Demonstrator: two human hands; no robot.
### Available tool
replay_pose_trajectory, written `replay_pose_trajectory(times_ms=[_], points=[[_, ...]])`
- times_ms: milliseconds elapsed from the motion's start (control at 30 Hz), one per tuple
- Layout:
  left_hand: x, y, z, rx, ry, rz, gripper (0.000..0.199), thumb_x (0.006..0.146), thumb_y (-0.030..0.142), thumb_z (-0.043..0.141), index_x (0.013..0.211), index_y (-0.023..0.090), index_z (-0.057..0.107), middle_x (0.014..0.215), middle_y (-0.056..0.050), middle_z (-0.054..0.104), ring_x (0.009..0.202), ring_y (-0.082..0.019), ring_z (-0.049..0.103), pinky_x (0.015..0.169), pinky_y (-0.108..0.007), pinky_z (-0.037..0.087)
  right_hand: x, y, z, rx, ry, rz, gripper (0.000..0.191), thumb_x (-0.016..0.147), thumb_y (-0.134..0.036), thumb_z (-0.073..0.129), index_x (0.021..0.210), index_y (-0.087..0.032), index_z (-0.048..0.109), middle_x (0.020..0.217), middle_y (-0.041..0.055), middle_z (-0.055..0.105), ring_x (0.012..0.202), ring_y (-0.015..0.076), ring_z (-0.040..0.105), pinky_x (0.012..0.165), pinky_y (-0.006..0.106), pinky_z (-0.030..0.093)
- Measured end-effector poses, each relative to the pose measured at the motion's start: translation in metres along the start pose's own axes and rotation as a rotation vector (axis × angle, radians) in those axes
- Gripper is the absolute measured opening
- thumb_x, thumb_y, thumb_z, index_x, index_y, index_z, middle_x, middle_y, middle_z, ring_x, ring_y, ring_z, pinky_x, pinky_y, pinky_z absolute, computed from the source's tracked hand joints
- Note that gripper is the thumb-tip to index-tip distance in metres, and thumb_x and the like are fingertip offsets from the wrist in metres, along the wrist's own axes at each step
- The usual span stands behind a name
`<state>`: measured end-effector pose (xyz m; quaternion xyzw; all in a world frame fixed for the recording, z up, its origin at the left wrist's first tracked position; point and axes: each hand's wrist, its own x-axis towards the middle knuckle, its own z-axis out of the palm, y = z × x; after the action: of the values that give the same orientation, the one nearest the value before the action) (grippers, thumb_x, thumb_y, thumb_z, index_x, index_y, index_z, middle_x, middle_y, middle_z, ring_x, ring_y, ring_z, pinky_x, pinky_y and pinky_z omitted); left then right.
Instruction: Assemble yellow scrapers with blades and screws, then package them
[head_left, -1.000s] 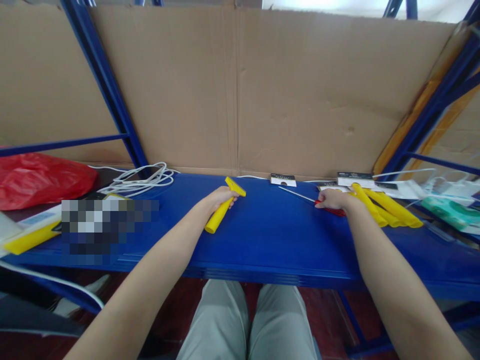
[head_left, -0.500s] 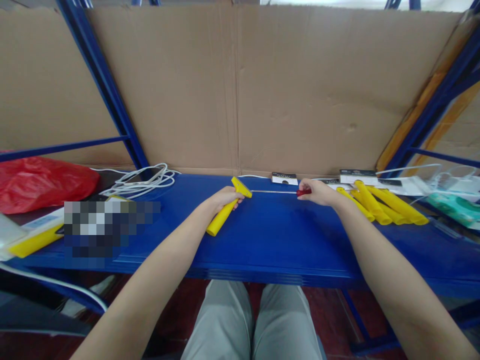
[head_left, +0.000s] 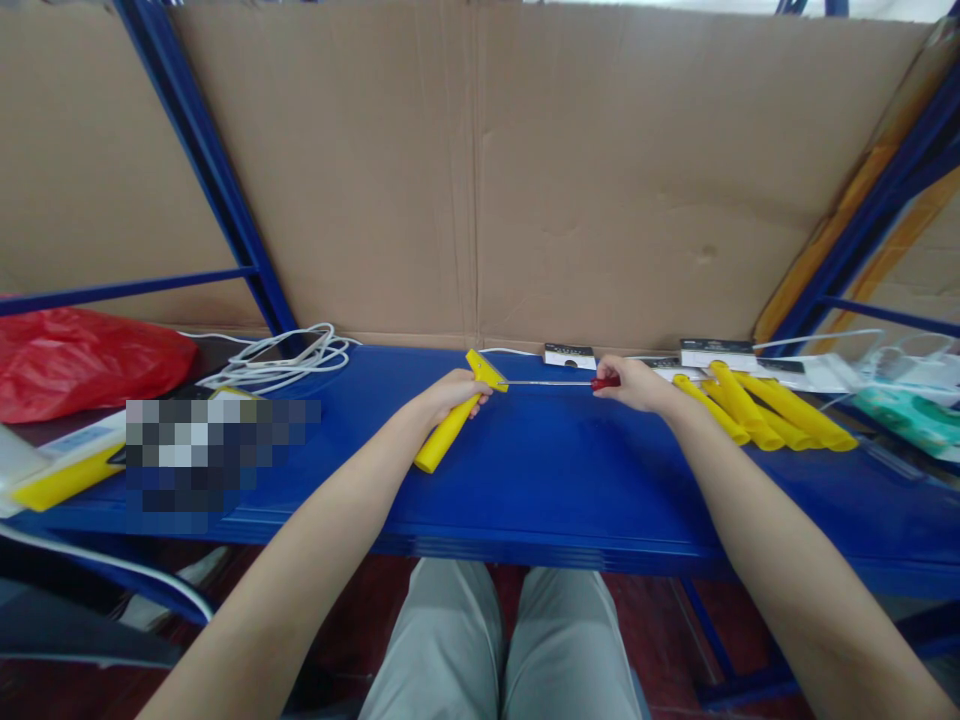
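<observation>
A yellow tool with a thick round handle and a flat angled head is gripped near its head by my left hand. Its handle slants down toward the front of the blue table. My right hand is closed around the red handle of a screwdriver. The long metal shaft runs level to the left, and its tip meets the yellow head. How the tip sits there is too small to tell.
Several yellow handles lie at the right, by black-and-white cards and a green packet. Coiled white cable, a red bag and another yellow tool are at the left. Cardboard stands behind.
The yellow head in my left hand has shifted very slightly to the right and up. My right hand has barely moved, still holding the screwdriver. The camera view has tilted a little.
</observation>
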<state>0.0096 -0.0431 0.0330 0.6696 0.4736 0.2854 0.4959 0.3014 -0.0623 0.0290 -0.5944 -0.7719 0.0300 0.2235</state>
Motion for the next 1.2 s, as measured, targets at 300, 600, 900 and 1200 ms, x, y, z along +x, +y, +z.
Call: replay_pose_trajectory(times_ms=[300, 600, 900, 1200], points=[[0.0001, 0.0009, 0.0033, -0.053, 0.022, -0.011, 0.018, 0.071, 0.001, 0.046, 0.057, 0.014, 0.049, 0.045, 0.002, 0.05, 0.035, -0.007, 0.043, 0.039, -0.02, 0.035, -0.0001, 0.0016, 0.0015, -0.006, 0.018, -0.018, 0.017, 0.067, -0.019, 0.06, 0.069, -0.021, 0.043, 0.068, 0.0002, 0.058, 0.064, 0.0154, 0.053, 0.06, 0.026, 0.039], [0.0051, -0.0035, 0.006, -0.107, 0.049, -0.052, 0.017, 0.071, -0.001, 0.046, 0.061, 0.012, 0.051, 0.045, 0.002, 0.05, 0.036, -0.007, 0.044, 0.04, -0.02, 0.04, -0.0004, -0.0002, 0.002, -0.043, 0.019, -0.009, 0.018, 0.067, -0.017, 0.059, 0.069, -0.022, 0.041, 0.068, -0.0001, 0.057, 0.062, 0.0153, 0.052, 0.058, 0.026, 0.038], [0.0048, -0.0034, 0.0068, -0.07, 0.066, -0.043, 0.017, 0.072, 0.001, 0.046, 0.06, 0.012, 0.05, 0.046, 0.003, 0.048, 0.037, -0.007, 0.044, 0.04, -0.021, 0.039, -0.0005, -0.0043, 0.0018, -0.07, 0.0, 0.006, 0.018, 0.068, -0.017, 0.058, 0.07, -0.022, 0.041, 0.071, 0.001, 0.058, 0.065, 0.0158, 0.053, 0.06, 0.026, 0.038], [0.0058, -0.004, 0.0059, 0.016, 0.098, -0.062, 0.015, 0.07, 0.002, 0.048, 0.06, 0.012, 0.05, 0.048, 0.003, 0.049, 0.035, -0.007, 0.045, 0.04, -0.022, 0.038, -0.0005, -0.0078, 0.0023, -0.102, -0.052, -0.004, 0.014, 0.069, -0.022, 0.06, 0.071, -0.021, 0.046, 0.072, 0.0029, 0.061, 0.066, 0.0168, 0.055, 0.059, 0.026, 0.039]])
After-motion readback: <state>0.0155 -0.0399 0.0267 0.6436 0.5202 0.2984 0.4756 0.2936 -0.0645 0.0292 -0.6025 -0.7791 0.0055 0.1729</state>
